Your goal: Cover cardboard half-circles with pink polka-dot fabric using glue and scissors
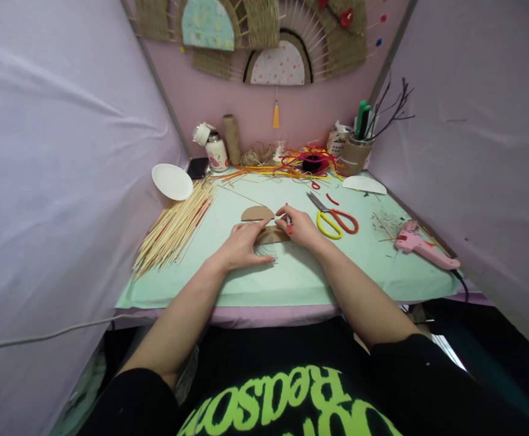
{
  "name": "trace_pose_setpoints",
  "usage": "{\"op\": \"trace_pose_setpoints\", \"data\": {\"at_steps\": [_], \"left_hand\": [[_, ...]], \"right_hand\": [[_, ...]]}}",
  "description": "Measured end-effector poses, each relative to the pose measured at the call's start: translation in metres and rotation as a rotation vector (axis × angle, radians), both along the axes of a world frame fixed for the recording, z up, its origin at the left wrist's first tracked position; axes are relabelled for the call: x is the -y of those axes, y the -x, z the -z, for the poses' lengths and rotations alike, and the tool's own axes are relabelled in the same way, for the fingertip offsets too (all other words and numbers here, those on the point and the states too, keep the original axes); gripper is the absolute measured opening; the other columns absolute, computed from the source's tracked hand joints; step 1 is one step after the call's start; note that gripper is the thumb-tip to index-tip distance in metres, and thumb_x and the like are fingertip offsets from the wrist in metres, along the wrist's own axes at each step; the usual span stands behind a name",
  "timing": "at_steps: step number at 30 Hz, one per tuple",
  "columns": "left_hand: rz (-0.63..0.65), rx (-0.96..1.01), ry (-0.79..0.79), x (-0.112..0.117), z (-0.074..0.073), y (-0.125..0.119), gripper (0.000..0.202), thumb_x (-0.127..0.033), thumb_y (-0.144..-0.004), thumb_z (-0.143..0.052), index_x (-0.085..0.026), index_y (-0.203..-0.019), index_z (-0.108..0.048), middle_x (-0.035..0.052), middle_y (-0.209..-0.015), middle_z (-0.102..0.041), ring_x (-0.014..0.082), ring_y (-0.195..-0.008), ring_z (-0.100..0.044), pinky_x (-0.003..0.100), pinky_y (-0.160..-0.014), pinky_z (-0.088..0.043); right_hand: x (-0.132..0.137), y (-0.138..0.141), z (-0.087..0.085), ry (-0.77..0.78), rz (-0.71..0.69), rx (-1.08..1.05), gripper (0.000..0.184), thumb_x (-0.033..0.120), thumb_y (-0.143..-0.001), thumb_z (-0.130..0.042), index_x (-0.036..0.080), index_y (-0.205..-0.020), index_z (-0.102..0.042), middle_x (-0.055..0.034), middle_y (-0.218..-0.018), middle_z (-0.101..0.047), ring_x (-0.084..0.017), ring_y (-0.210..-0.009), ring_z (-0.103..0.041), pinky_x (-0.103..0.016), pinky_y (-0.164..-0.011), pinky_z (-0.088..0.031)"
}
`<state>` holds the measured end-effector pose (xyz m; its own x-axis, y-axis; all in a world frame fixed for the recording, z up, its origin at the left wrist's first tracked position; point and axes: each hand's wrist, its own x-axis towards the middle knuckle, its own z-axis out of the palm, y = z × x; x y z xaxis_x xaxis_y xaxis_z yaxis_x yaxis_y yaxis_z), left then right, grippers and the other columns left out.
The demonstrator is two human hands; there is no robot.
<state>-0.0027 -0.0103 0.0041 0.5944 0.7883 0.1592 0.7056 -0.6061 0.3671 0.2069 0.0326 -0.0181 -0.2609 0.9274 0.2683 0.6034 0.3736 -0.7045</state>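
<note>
Beneath my hands lies a brown cardboard piece point(273, 235) with a clear protractor point(266, 250) at its near edge. Spread over its left end, my left hand point(245, 244) has its thumb and fingers apart, the fingertips resting at the cardboard's far side. My right hand point(301, 227) is closed around a red marker point(289, 224), which stands nearly upright over the right end of the cardboard. The marker's tip is too small to make out. Just beyond my left fingers rests a brown cardboard half-disc point(256, 213).
Scissors point(332, 219) with red and yellow handles lie right of my hands. A pink glue gun point(423, 245) sits at the right edge. Bamboo sticks point(176, 224) and a white paper plate point(172, 181) are left. Coloured cords point(312, 158) and a twig pot point(355, 155) stand behind.
</note>
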Motion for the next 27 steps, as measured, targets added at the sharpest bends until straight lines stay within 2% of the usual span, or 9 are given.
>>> {"op": "trace_pose_setpoints", "data": {"at_steps": [3, 6, 9, 12, 15, 18, 23, 27], "left_hand": [[0.014, -0.029, -0.006, 0.002, -0.001, -0.004, 0.1, -0.062, -0.068, -0.071, -0.023, -0.15, -0.027, 0.0137, -0.135, -0.056, 0.0334, -0.128, -0.049, 0.049, -0.108, -0.03], [0.029, -0.051, -0.001, 0.004, -0.001, -0.006, 0.102, -0.062, -0.068, -0.072, -0.022, -0.15, -0.027, 0.0136, -0.131, -0.059, 0.033, -0.124, -0.052, 0.047, -0.105, -0.033], [0.031, -0.055, -0.003, 0.004, -0.001, -0.006, 0.101, -0.061, -0.068, -0.072, -0.022, -0.15, -0.026, 0.0138, -0.132, -0.058, 0.0325, -0.124, -0.052, 0.046, -0.104, -0.034], [0.02, -0.054, -0.005, 0.003, 0.0, -0.005, 0.1, -0.059, -0.069, -0.072, -0.022, -0.15, -0.026, 0.014, -0.136, -0.056, 0.032, -0.127, -0.05, 0.046, -0.106, -0.033], [-0.008, -0.052, -0.002, 0.001, 0.0, -0.003, 0.099, -0.058, -0.068, -0.073, -0.022, -0.149, -0.028, 0.0143, -0.138, -0.054, 0.0322, -0.13, -0.049, 0.046, -0.107, -0.032], [-0.041, -0.046, 0.004, 0.0, -0.002, 0.0, 0.096, -0.057, -0.068, -0.074, -0.022, -0.147, -0.031, 0.0145, -0.139, -0.054, 0.032, -0.13, -0.049, 0.047, -0.107, -0.032], [-0.051, -0.045, 0.021, -0.002, -0.004, 0.007, 0.094, -0.056, -0.067, -0.074, -0.023, -0.145, -0.034, 0.0144, -0.14, -0.053, 0.032, -0.13, -0.048, 0.048, -0.107, -0.032], [-0.014, -0.035, 0.042, -0.001, -0.002, 0.011, 0.094, -0.056, -0.067, -0.074, -0.023, -0.145, -0.034, 0.0148, -0.142, -0.052, 0.0319, -0.132, -0.046, 0.047, -0.109, -0.03]], "right_hand": [[0.002, 0.0, -0.002, 0.009, -0.002, -0.002, 0.018, 0.029, -0.085, -0.056, 0.022, -0.1, -0.062, -0.0012, -0.08, -0.069, -0.016, -0.069, -0.057, -0.028, -0.07, -0.042], [0.004, -0.005, -0.007, 0.04, -0.081, 0.022, 0.021, 0.03, -0.081, -0.059, 0.021, -0.1, -0.06, -0.0025, -0.091, -0.068, -0.015, -0.074, -0.058, -0.027, -0.071, -0.043], [0.003, -0.014, -0.011, 0.126, -0.227, 0.1, 0.036, 0.03, -0.074, -0.066, 0.021, -0.106, -0.056, -0.0023, -0.095, -0.065, -0.015, -0.075, -0.057, -0.026, -0.068, -0.043], [0.003, -0.019, -0.012, 0.169, -0.309, 0.155, 0.048, 0.023, -0.066, -0.071, 0.021, -0.11, -0.053, -0.0023, -0.097, -0.064, -0.016, -0.078, -0.057, -0.026, -0.069, -0.044], [0.005, -0.013, -0.011, 0.119, -0.29, 0.157, 0.042, 0.017, -0.066, -0.068, 0.021, -0.105, -0.054, -0.0041, -0.1, -0.064, -0.017, -0.084, -0.058, -0.027, -0.073, -0.043], [0.007, -0.003, -0.009, 0.074, -0.248, 0.15, 0.036, 0.019, -0.068, -0.066, 0.021, -0.102, -0.054, -0.0038, -0.096, -0.064, -0.018, -0.082, -0.058, -0.027, -0.073, -0.043], [0.009, 0.001, -0.009, 0.079, -0.237, 0.153, 0.039, 0.027, -0.068, -0.071, 0.021, -0.103, -0.053, -0.0027, -0.094, -0.063, -0.018, -0.079, -0.058, -0.027, -0.071, -0.042], [0.01, -0.002, -0.012, 0.099, -0.233, 0.159, 0.039, 0.023, -0.067, -0.071, 0.022, -0.102, -0.053, -0.0012, -0.092, -0.063, -0.016, -0.075, -0.057, -0.026, -0.068, -0.041]]}}
